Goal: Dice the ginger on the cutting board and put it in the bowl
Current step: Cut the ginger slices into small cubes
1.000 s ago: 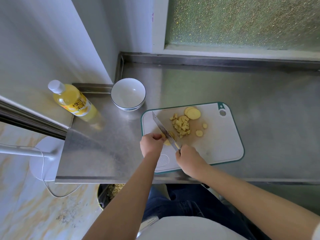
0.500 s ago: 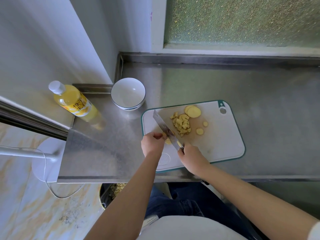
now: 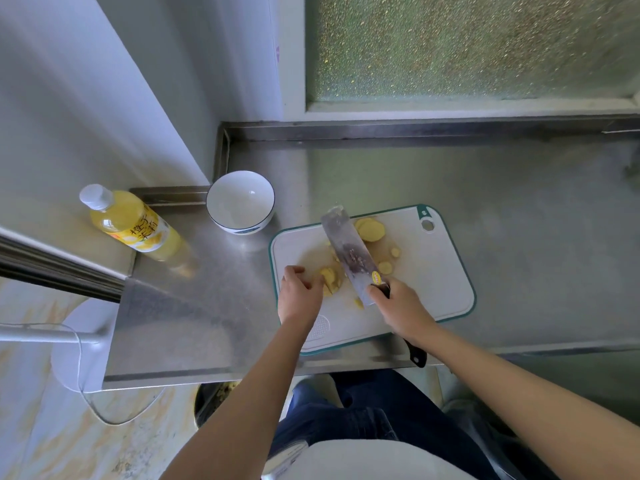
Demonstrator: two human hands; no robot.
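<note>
The person wears a white top (image 3: 363, 460), a rounded pale shape at the bottom edge, and dark blue jeans (image 3: 374, 407) of creased denim. Both forearms are bare, as are the left hand (image 3: 299, 297) and right hand (image 3: 403, 308).

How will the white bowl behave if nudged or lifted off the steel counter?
The bowl looks glossy and rigid, likely ceramic, so probably brittle if dropped. It stands upright, wide and low, on the smooth steel counter, so a push would likely slide it rather than tip it. It is empty, so probably light.
</note>
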